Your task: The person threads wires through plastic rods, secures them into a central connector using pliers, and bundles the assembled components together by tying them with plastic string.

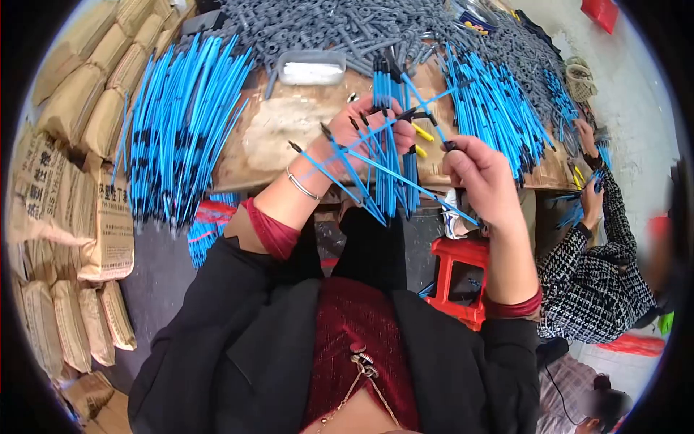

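My left hand [370, 124] is wrapped round a bundle of thin blue rods [390, 177] with black fittings. Several of these rods fan out crosswise over my wrist and forearm. My right hand [483, 173] pinches a black end piece [450, 146] on a blue rod, thumb against fingers, just right of the bundle. Yellow-handled pliers [423, 132] lie on the table between my hands, partly hidden by the rods. A clear tub [312, 68] with white contents stands beyond my left hand.
Large piles of blue rods lie left [177, 123] and right [495, 108] on the table. Grey plastic parts [318, 25] heap at the back. Brown sacks [72, 101] line the left side. A red stool [459, 271] stands below right. A co-worker [603, 275] handles rods at right.
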The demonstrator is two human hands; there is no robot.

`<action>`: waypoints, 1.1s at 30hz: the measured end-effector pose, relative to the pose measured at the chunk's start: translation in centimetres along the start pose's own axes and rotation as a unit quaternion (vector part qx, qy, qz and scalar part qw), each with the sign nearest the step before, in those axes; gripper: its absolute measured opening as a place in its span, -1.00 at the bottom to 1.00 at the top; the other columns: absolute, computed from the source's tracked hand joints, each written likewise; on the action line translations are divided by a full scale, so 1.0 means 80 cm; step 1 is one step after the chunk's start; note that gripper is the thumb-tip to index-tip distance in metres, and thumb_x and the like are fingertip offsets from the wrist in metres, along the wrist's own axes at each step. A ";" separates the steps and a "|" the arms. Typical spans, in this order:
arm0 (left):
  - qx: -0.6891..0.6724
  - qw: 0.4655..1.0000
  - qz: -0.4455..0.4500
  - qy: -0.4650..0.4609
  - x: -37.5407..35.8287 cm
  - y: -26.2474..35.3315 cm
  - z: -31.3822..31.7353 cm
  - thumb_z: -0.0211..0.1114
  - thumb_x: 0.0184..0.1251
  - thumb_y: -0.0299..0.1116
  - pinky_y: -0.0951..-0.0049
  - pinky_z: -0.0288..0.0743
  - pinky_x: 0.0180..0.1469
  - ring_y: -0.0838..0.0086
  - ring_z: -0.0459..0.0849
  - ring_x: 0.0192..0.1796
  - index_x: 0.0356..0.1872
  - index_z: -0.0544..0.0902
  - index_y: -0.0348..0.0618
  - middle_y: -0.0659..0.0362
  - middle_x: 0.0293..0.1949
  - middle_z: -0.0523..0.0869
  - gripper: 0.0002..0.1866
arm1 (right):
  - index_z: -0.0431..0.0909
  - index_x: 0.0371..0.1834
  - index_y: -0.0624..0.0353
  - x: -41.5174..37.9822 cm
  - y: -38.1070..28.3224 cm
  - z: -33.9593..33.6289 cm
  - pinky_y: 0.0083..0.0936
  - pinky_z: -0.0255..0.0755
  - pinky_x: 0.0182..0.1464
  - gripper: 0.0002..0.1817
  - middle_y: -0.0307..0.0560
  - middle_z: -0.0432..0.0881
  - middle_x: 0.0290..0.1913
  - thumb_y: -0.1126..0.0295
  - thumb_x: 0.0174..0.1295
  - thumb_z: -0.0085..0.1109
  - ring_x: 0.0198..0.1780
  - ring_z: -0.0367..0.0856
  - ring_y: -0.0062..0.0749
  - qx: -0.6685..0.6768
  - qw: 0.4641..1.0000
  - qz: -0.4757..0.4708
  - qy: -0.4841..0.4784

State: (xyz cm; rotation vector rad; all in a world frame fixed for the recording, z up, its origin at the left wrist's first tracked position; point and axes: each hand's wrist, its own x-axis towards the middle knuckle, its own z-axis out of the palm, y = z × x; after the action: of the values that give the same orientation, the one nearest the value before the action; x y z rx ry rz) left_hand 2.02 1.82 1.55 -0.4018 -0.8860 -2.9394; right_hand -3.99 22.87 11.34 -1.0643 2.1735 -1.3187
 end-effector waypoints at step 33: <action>0.324 0.902 0.004 0.285 -0.201 -0.038 0.069 0.20 0.22 -0.54 0.43 0.57 -0.09 0.41 0.67 -0.18 -0.08 0.54 -0.27 0.02 -0.24 0.69 -0.77 | 0.42 -0.02 0.39 -0.158 -0.117 0.089 -0.41 0.44 -0.10 -0.72 0.12 0.53 -0.14 0.51 0.22 -0.02 -0.16 0.54 -0.28 0.231 0.781 -0.526 -0.245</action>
State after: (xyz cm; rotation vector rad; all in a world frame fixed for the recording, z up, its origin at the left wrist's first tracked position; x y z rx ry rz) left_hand 18.44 6.94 0.19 0.4601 -1.6068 -2.3006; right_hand 12.55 25.91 15.27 -2.1874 0.7043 -1.5655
